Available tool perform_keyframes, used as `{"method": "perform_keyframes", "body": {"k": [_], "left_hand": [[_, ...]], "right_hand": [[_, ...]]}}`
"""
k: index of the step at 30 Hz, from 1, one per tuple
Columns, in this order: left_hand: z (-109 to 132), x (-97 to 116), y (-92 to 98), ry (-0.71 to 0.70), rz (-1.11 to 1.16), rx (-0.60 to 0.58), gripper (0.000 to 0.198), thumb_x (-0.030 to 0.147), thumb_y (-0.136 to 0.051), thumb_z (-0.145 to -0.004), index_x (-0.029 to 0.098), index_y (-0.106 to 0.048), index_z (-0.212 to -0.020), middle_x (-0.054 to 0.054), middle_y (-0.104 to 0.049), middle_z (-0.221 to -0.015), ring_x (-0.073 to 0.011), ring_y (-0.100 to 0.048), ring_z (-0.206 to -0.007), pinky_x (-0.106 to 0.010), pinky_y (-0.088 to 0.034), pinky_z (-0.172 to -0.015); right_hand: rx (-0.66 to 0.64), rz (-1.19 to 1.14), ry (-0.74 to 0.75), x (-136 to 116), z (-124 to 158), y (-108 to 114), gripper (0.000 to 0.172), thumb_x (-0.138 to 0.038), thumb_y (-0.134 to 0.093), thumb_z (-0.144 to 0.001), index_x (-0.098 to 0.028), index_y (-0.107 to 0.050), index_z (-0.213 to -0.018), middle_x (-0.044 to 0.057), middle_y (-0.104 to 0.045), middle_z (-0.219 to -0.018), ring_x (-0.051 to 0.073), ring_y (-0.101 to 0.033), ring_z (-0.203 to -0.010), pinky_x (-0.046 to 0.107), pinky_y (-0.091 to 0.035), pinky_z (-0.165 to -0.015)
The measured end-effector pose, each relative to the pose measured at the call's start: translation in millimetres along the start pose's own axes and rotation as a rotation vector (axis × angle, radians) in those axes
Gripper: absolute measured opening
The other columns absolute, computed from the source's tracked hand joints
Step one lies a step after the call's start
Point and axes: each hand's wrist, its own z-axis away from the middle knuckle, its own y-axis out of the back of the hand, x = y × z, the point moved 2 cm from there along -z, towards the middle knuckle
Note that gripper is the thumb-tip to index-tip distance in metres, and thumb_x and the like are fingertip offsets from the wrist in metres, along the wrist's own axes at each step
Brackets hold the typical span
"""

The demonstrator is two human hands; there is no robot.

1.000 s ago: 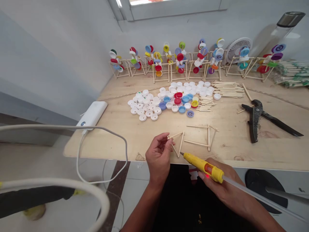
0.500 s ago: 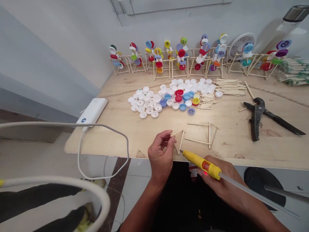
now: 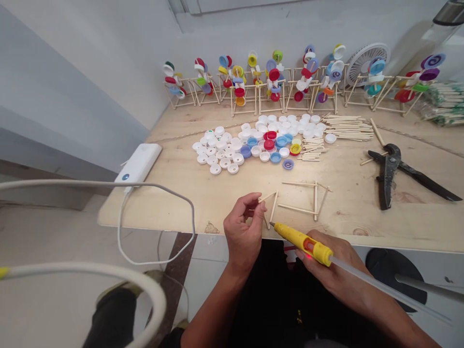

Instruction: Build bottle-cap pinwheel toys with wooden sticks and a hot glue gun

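Between the thumb and fingers of my left hand (image 3: 243, 227) is a small triangle of wooden sticks (image 3: 274, 209), held near the table's front edge. My right hand (image 3: 331, 261) is wrapped round a yellow hot glue gun (image 3: 302, 242), with a long clear glue stick (image 3: 384, 286) trailing from its back. The gun's nozzle is close to the triangle's lower corner; whether they touch I cannot tell. Just right of the triangle lies an open frame of sticks (image 3: 315, 202), one triangular end with two long sticks pointing left.
Bottle caps (image 3: 224, 163), white and coloured, lie mid-table beside cut sticks (image 3: 348, 128). Several cap-wheel models (image 3: 239, 92) line the back, near a small fan (image 3: 366, 65). Black cutters (image 3: 389, 176) lie right; a white power bank (image 3: 139, 164) with a cable sits left.
Both hands keep nearly the same pose, the nozzle still by the triangle's corner. The view has shifted slightly. At lower left, another person's legs have moved.
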Motion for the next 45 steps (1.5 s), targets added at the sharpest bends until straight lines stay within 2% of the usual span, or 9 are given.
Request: {"method": "perform_keyframes", "body": {"k": [21, 35, 45], "left_hand": [[0.1, 5.2, -1.2, -0.083, -0.083, -0.011, 0.019, 0.027, -0.059, -0.081, 0.019, -0.063, -0.097, -0.003, -0.067, -0.085, -0.0131, -0.065, -0.074, -0.025, -0.053, -0.068], [-1.5, 7.0, -1.2, -0.127, -0.114, -0.015, 0.017, 0.024, -0.058, -0.081, 0.019, -0.062, -0.097, -0.002, -0.067, -0.085, -0.0121, -0.065, -0.073, -0.023, -0.054, -0.066], [-0.7, 7.9, -2.0, -0.150, -0.139, -0.013, 0.016, 0.024, -0.058, -0.082, 0.019, -0.062, -0.097, -0.002, -0.067, -0.085, -0.0118, -0.066, -0.072, -0.023, -0.054, -0.065]], "right_hand": [[0.033, 0.025, 0.006, 0.6, -0.4, 1.5, 0.025, -0.038, -0.046, -0.091, -0.023, -0.044, -0.072, -0.003, -0.053, -0.063, 0.015, -0.050, -0.055, 0.026, -0.035, -0.053], [-0.026, 0.032, -0.006, 0.3, 1.5, 1.8, 0.025, -0.039, -0.044, -0.092, -0.022, -0.045, -0.073, -0.002, -0.054, -0.066, 0.015, -0.050, -0.057, 0.027, -0.033, -0.054], [0.019, -0.022, -0.016, 0.2, -1.8, 1.9, 0.022, -0.038, -0.046, -0.091, -0.023, -0.046, -0.074, -0.003, -0.054, -0.066, 0.015, -0.051, -0.058, 0.027, -0.035, -0.054]]}}
